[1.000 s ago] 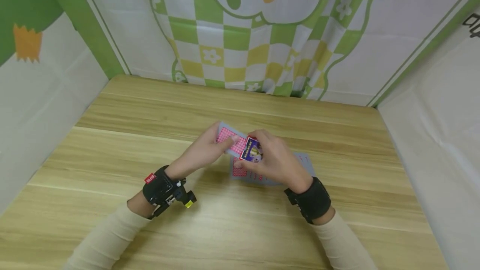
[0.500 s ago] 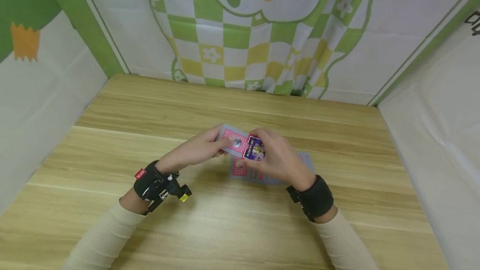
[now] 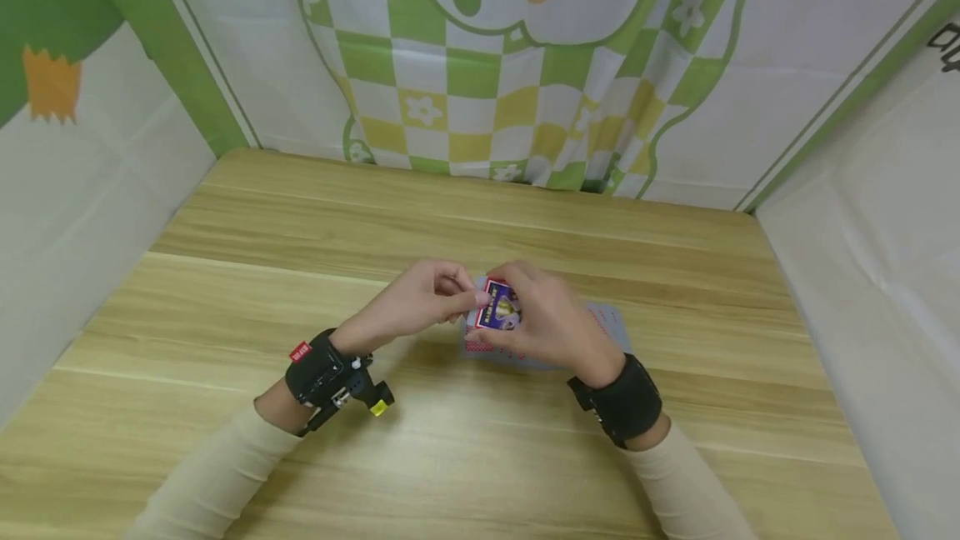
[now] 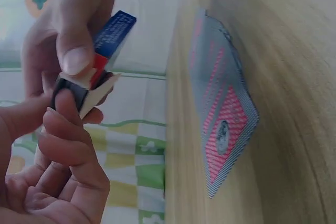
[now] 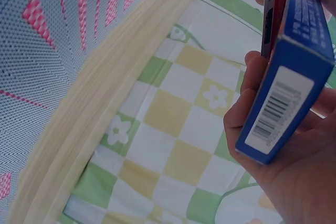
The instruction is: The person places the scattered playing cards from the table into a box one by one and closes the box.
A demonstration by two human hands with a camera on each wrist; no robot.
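Observation:
My right hand point(image 3: 558, 323) holds a small playing-card box point(image 3: 501, 305) above the table, its dark blue, red-edged front facing up. A barcode shows on the box's blue end in the right wrist view. My left hand point(image 3: 416, 298) is at the opposite end, thumb and forefinger pinching the box's opening. In the left wrist view, the forefinger presses on something dark in the mouth of the box point(image 4: 114, 34), beside a pale flap point(image 4: 100, 94). Under the right hand, a fan of playing cards point(image 3: 611, 325) with red-patterned backs lies on the table, partly hidden.
The wooden table point(image 3: 300, 215) reaches back to a green, white and yellow checked curtain point(image 3: 472, 73). Pale cloth walls point(image 3: 862, 273) stand at both sides. Each wrist wears a black strap point(image 3: 626, 398) with a camera.
The red-backed card that my left hand held at the box's mouth is out of sight. My left fingers have curled in and moved right onto the box end. The right hand stays nearly still.

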